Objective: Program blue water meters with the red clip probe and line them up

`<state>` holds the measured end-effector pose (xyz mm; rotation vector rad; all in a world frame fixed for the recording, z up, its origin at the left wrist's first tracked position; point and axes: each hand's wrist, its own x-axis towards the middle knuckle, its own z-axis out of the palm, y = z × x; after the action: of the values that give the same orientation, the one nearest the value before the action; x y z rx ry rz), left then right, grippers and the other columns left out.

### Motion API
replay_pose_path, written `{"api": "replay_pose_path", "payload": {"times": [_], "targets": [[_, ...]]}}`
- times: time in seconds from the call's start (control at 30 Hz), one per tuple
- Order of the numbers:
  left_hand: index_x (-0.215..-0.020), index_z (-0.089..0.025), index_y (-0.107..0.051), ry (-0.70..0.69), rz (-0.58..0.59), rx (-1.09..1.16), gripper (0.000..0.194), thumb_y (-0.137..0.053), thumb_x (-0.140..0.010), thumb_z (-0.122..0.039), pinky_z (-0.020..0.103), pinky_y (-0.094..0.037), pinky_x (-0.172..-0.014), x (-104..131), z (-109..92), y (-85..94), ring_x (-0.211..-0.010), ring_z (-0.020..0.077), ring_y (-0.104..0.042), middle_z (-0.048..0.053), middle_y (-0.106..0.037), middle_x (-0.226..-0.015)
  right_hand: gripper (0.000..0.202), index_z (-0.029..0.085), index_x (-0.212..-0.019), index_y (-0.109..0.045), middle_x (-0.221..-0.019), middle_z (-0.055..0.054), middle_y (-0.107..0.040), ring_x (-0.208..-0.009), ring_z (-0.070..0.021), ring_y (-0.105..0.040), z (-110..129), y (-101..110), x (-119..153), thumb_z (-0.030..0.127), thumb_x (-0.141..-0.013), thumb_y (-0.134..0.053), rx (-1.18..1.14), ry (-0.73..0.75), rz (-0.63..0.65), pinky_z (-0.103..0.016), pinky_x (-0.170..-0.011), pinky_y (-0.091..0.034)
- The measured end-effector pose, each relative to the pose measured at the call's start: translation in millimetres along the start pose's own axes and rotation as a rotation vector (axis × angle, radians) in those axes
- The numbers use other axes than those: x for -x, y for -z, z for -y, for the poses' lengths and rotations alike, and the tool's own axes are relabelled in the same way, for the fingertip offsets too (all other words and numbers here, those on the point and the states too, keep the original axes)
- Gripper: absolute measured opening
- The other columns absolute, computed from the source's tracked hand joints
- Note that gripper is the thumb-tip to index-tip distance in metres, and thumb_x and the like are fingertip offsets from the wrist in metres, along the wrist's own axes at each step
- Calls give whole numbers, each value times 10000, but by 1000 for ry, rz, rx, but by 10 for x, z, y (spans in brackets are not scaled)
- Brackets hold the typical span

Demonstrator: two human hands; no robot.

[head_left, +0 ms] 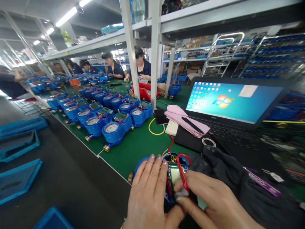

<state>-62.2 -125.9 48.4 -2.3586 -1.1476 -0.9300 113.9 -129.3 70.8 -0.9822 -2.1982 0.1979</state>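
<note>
A blue meter (139, 163) with an open electronics housing lies at the front edge of the green bench. My left hand (149, 187) rests flat over its round part, fingers stretched out side by side. Inside the housing a pale display board (175, 174) and thin coloured wires show. My right hand (205, 194) is at the housing's right side, thumb and fingers pinched on a small grey connector (182, 192). A thick red cable (182, 173) loops up from the pinch. The lower part of the housing is hidden behind my hands.
Rows of blue meters (111, 128) stand at the left. A laptop (226, 101), pink cloth (186, 121), phone (161, 116) and dark fabric (219, 168) lie beyond and right. Shelf posts (156, 54) rise ahead. Several people sit across the bench; blue trays (21, 181) are left.
</note>
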Motion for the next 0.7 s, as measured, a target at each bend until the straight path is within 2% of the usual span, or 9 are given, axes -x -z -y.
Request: {"api": "replay_pose_path", "payload": {"times": [0.17, 0.27, 0.37, 0.47, 0.53, 0.6, 0.67, 0.7], "targets": [[-1197, -74, -562, 3, 4, 0, 613, -537, -806, -545, 405, -443, -958, 10, -15, -5, -1200, 274, -521, 115, -576, -1274, 112, 198, -823, -569, -712, -30, -617, -644, -151, -605, 11, -27, 28, 155, -873, -478, -99, -47, 11, -222, -603, -512], [-1224, -51, -531, -40, 34, -25, 620, -519, -820, -522, 427, -432, -961, 7, 4, -4, -1222, 286, -496, 140, -559, -1289, 103, 189, -802, -562, -727, -25, -614, -658, -140, -588, 60, 9, 9, 147, -863, -491, -198, -111, 20, -222, -617, -490], [-1242, -24, -503, -93, 59, -66, 635, -523, -814, -492, 445, -424, -955, 4, 44, -16, -1232, 301, -479, 166, -548, -1295, 98, 187, -794, -566, -716, -7, -603, -644, -127, -571, 10, 68, -36, 208, -873, -512, -462, -295, 14, -212, -596, -475], [-1248, -22, -494, -119, 48, -99, 660, -525, -804, -509, 438, -412, -957, 4, 89, -42, -1231, 297, -474, 166, -548, -1295, 172, 171, -842, -566, -743, -14, -603, -659, -132, -581, -290, 77, -90, 339, -864, -533, -655, -479, -111, -222, -603, -494], [-1254, -28, -491, -145, 36, -114, 674, -520, -803, -529, 430, -404, -961, 1, 124, -63, -1225, 292, -478, 159, -550, -1295, 210, 149, -889, -567, -806, -46, -629, -712, -148, -605, -598, 45, -122, 343, -879, -487, -507, -582, -117, -241, -639, -505], [-1262, -29, -487, -176, 25, -116, 702, -522, -798, -554, 427, -394, -970, 0, 171, -92, -1215, 298, -484, 162, -548, -1295, 229, 125, -877, -584, -795, -78, -652, -710, -166, -622, -883, 20, -141, 276, -911, -414, -261, -702, -4, -267, -649, -502], [-1280, -22, -474, -222, 9, -91, 747, -526, -787, -582, 425, -378, -991, 21, 239, -149, -1199, 311, -495, 175, -547, -1290, 262, 110, -800, -612, -735, -109, -661, -717, -206, -640, -1048, 47, -143, 231, -918, -412, -79, -797, 82, -318, -687, -498], [-1298, -26, -462, -241, -15, -65, 761, -531, -784, -584, 424, -366, -1009, 45, 285, -198, -1189, 315, -503, 178, -548, -1288, 280, 101, -769, -625, -737, -131, -666, -758, -237, -650, -1068, 86, -140, 229, -918, -426, -25, -825, 85, -354, -731, -493]]}}
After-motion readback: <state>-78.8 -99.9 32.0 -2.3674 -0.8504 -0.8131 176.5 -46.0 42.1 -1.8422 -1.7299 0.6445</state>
